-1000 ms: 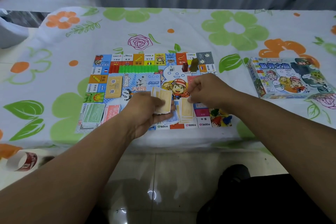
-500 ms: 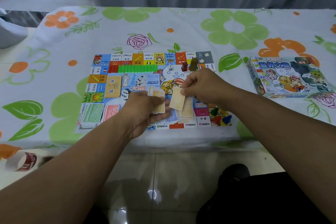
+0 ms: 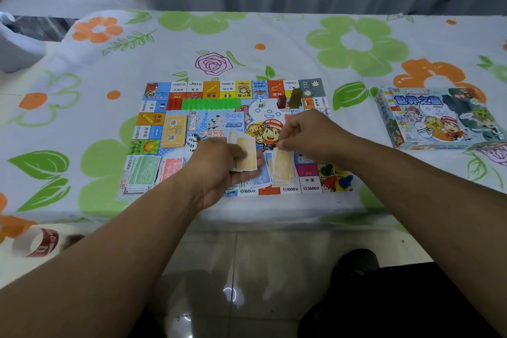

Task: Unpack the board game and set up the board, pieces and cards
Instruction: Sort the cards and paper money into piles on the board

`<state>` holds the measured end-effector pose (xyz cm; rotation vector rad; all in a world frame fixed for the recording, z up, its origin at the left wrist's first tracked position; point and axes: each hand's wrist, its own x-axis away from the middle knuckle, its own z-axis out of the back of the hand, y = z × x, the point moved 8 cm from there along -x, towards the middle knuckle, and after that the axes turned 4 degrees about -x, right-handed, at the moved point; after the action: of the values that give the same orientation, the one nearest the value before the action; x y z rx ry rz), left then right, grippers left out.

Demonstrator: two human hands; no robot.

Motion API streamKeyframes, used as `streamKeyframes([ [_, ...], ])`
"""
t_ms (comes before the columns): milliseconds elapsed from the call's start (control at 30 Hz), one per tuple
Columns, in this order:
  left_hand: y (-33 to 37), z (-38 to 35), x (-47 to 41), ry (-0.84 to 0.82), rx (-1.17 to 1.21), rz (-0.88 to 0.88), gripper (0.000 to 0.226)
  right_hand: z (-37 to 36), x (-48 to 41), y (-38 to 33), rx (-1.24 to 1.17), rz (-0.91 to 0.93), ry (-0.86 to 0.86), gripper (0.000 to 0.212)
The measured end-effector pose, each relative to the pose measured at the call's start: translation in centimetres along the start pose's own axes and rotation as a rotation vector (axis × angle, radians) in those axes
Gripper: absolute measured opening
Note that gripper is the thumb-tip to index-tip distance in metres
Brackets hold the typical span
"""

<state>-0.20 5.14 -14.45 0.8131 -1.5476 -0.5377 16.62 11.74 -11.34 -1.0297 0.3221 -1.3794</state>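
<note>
The colourful game board [image 3: 208, 88] lies flat on the flowered tablecloth. My left hand [image 3: 216, 167] grips a small stack of yellow cards [image 3: 245, 156] over the board's near half. Just to its right, my right hand [image 3: 310, 132] pinches the top edge of a yellow card on the yellow card pile [image 3: 282, 166] lying on the board. A row of green houses [image 3: 211, 104], red houses [image 3: 174, 104], a white die [image 3: 260, 103] and two upright tokens [image 3: 288, 100] stand near the far side. Coloured pawns [image 3: 334, 178] sit at the near right corner.
Green notes [image 3: 142, 174], red notes [image 3: 170, 169] and blue notes [image 3: 258, 181] lie along the board's near edge. Another yellow card stack [image 3: 174, 130] is on its left part. The game box [image 3: 439, 118] lies to the right. A tape roll [image 3: 38, 241] sits at lower left.
My right hand drew a yellow card from the stack in my left hand and brought it down onto the pile on the board. My left hand stayed almost still.
</note>
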Motion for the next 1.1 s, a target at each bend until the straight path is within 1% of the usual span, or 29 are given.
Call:
streamKeyframes([
  [100, -0.1, -0.1, -0.1, -0.009, 0.006, -0.003, 0.030, -0.8, 0.5, -1.0, -0.121, 0.034, -0.058, 0.021],
  [167, -0.1, -0.2, -0.1, -0.010, -0.018, -0.004, 0.030, -1.2, 0.6, -1.5, -0.158, 0.052, -0.071, 0.023],
  [333, -0.1, -0.3, 0.1, -0.032, -0.042, -0.007, 0.027, -1.6, 0.5, -1.7, -0.182, 0.051, -0.066, 0.012],
  [467, 0.0, 0.3, 0.0, 0.003, -0.021, -0.003, 0.023, -0.7, 0.4, -1.4, -0.171, 0.013, -0.043, 0.007],
  [567, 0.2, 0.9, -0.1, 0.037, -0.027, -0.011, 0.018, 0.3, 0.3, -0.3, -0.155, -0.064, -0.019, 0.004],
  [767, 0.4, 1.7, 0.1, 0.085, -0.007, -0.012, 0.013, 0.3, 0.2, 1.4, -0.062, -0.183, -0.067, 0.006],
  [833, 0.5, 1.8, 0.2, 0.087, -0.002, -0.013, 0.014, 0.3, 0.1, 1.6, -0.012, -0.188, -0.068, 0.005],
  [933, 0.4, 1.9, 0.3, 0.090, 0.000, -0.004, 0.018, 0.4, -0.3, 1.8, 0.078, -0.181, -0.046, 0.010],
  [1100, 0.4, 2.1, 0.5, 0.085, 0.000, -0.007, 0.021, 0.4, -0.6, 1.1, 0.170, -0.137, -0.003, 0.004],
])
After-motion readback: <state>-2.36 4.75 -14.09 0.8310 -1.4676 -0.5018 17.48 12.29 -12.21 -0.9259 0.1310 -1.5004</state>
